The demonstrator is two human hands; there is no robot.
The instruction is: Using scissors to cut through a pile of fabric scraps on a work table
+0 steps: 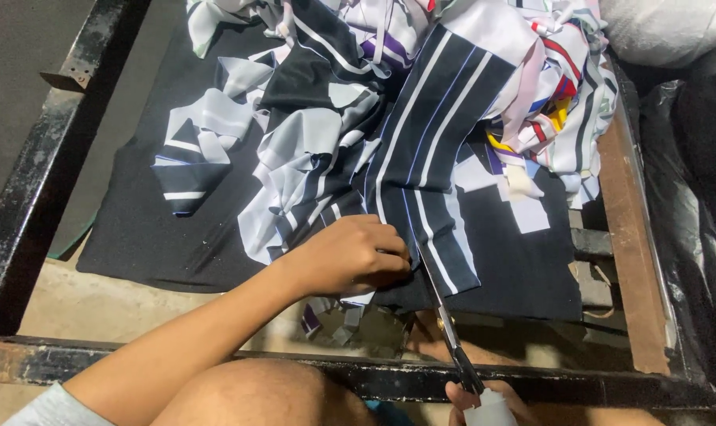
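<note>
My left hand (350, 256) presses down on a dark navy fabric piece with white and blue stripes (433, 150), its fingers curled over the cloth's near edge. My right hand (484, 398) is at the bottom edge of the view, gripping the white-handled scissors (444, 315). The scissor blades point up into the striped fabric just right of my left fingers. Most of my right hand is out of view.
A heap of grey, white and striped fabric scraps (295, 150) lies on a black cloth (160, 237) inside a dark metal frame (26, 181). Colourful offcuts (559, 102) pile at the back right. Black plastic bags (697, 197) sit to the right. Small scraps (334, 323) lie under my left hand.
</note>
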